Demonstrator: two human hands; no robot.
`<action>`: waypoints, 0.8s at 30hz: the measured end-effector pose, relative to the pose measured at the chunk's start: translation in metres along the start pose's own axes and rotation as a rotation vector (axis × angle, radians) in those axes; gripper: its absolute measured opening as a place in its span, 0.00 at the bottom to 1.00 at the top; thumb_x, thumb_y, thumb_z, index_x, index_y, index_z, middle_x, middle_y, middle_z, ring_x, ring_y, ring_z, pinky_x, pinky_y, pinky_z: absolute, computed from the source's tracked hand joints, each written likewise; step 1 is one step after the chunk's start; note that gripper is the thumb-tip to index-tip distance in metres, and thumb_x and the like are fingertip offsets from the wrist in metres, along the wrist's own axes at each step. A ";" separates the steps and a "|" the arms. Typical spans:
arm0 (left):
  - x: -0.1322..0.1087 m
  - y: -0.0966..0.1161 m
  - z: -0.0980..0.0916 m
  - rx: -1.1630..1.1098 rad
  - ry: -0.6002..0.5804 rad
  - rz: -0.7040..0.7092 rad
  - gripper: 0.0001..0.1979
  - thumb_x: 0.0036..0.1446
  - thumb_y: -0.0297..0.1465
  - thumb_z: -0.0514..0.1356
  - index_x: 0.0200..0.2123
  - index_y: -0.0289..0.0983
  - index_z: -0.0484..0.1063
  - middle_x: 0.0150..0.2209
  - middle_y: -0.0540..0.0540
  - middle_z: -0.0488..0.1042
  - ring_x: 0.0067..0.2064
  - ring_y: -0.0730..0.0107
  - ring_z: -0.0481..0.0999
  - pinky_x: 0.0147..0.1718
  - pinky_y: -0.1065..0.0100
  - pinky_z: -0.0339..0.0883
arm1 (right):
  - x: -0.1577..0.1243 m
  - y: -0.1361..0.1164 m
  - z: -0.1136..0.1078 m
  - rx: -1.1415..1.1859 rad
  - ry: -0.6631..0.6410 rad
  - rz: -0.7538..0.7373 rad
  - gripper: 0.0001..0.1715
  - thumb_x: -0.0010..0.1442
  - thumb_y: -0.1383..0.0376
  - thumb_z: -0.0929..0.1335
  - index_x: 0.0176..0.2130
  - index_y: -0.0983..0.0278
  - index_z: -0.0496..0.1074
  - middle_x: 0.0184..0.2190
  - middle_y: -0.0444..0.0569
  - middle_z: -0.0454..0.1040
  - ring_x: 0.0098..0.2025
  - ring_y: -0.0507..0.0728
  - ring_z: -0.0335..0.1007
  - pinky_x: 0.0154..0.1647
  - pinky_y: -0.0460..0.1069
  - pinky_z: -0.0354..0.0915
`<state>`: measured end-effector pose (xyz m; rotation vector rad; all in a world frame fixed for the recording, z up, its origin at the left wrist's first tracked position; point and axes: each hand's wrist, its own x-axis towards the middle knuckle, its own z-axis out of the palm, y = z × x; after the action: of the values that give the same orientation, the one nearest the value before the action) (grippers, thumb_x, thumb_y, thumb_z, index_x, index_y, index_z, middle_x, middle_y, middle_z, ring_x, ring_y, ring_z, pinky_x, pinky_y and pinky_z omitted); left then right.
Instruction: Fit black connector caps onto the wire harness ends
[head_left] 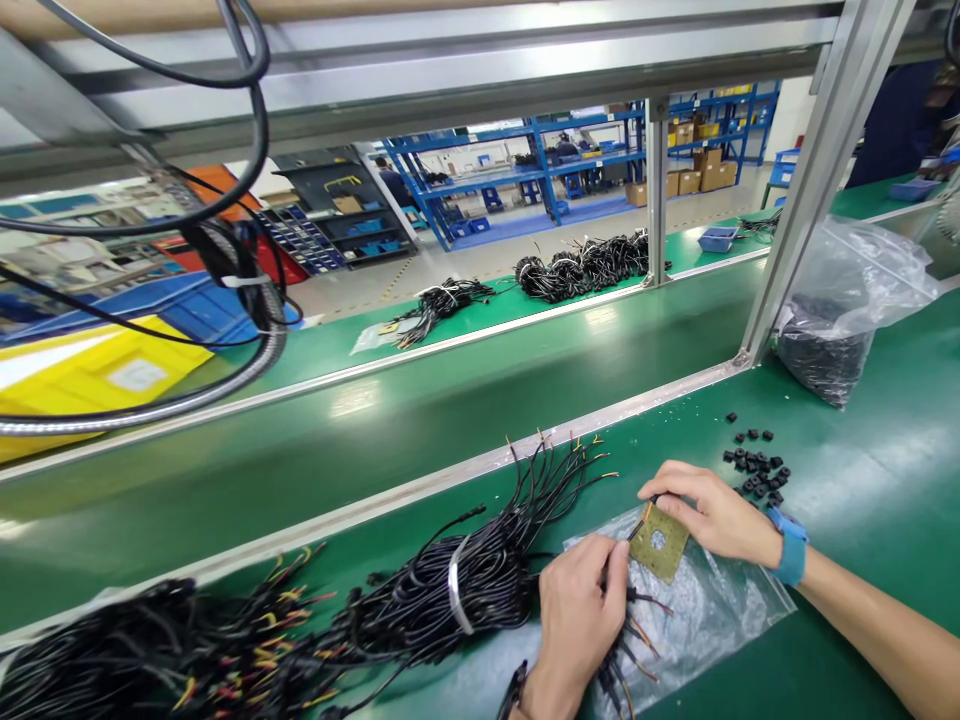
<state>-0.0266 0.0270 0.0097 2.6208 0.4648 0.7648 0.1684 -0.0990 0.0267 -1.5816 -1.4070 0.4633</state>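
My left hand (pixel 577 610) is closed in a pinch on a black cable (pixel 636 528), whose thin coloured wires stick out toward my right hand (pixel 712 515). The fingers of that right hand pinch a small black part (pixel 655 498) at the wire ends. Under the fingertips lies a square yellowish plate (pixel 660 542) with a round hole, on a clear plastic bag (pixel 731 610). More cable ends (pixel 637 640) with stripped wires poke out below my left hand. Beside my right hand, several small black blocks (pixel 757 465) are scattered on the green bench.
A tied bundle of black cables (pixel 450 590) lies left of my hands, with a looser cable pile (pixel 150 650) beyond it. A plastic bag of black parts (pixel 825 335) stands by the metal post (pixel 814 180). Further cable bundles (pixel 585 268) lie across the conveyor (pixel 480 385).
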 end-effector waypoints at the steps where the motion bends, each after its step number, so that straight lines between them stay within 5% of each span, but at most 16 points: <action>1: 0.000 0.000 0.000 -0.009 0.009 -0.010 0.16 0.69 0.33 0.53 0.27 0.39 0.67 0.23 0.51 0.69 0.25 0.73 0.70 0.25 0.70 0.54 | 0.000 -0.001 -0.001 0.003 -0.009 -0.006 0.13 0.72 0.69 0.64 0.50 0.59 0.76 0.44 0.49 0.75 0.46 0.57 0.72 0.48 0.53 0.67; 11: 0.000 -0.001 0.001 -0.127 -0.037 0.029 0.08 0.69 0.30 0.53 0.41 0.41 0.72 0.31 0.51 0.76 0.32 0.71 0.77 0.32 0.70 0.64 | -0.004 -0.007 0.010 -0.046 -0.108 -0.046 0.09 0.71 0.68 0.63 0.49 0.61 0.70 0.42 0.49 0.75 0.43 0.58 0.71 0.44 0.52 0.66; 24: -0.003 0.008 0.003 -0.213 -0.035 -0.053 0.09 0.69 0.29 0.52 0.36 0.40 0.70 0.29 0.50 0.75 0.30 0.71 0.75 0.29 0.71 0.62 | -0.008 0.003 0.022 -0.111 -0.157 -0.071 0.11 0.74 0.60 0.63 0.42 0.62 0.72 0.36 0.48 0.77 0.38 0.56 0.72 0.41 0.50 0.64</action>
<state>-0.0255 0.0180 0.0094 2.4105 0.4165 0.7089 0.1510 -0.0977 0.0111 -1.6056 -1.6275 0.4830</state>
